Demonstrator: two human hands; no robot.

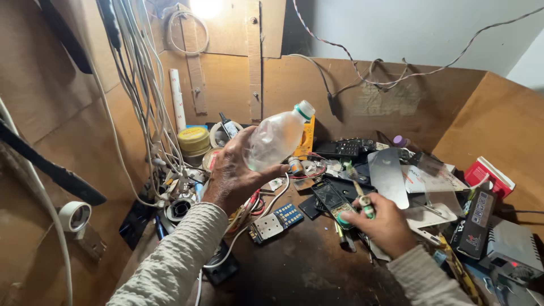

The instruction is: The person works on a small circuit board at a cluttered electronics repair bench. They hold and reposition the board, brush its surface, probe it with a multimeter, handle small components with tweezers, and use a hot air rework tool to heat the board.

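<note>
My left hand point(235, 175) grips a clear plastic bottle point(276, 137) with a white cap, held tilted above the cluttered workbench. My right hand point(385, 224) holds a small dark phone part point(330, 199) together with a thin green-handled brush point(361, 195), low over the bench. A blue-keyed circuit board point(276, 222) lies between the two hands on the dark bench top point(300, 266).
Bundled white cables point(148, 113) hang at the left. A yellow tin point(193, 140), black remotes point(345, 148), clear plastic sheets point(422, 187), a red box point(488, 177) and a grey device point(513, 249) crowd the bench. Brown board walls point(498, 124) enclose it.
</note>
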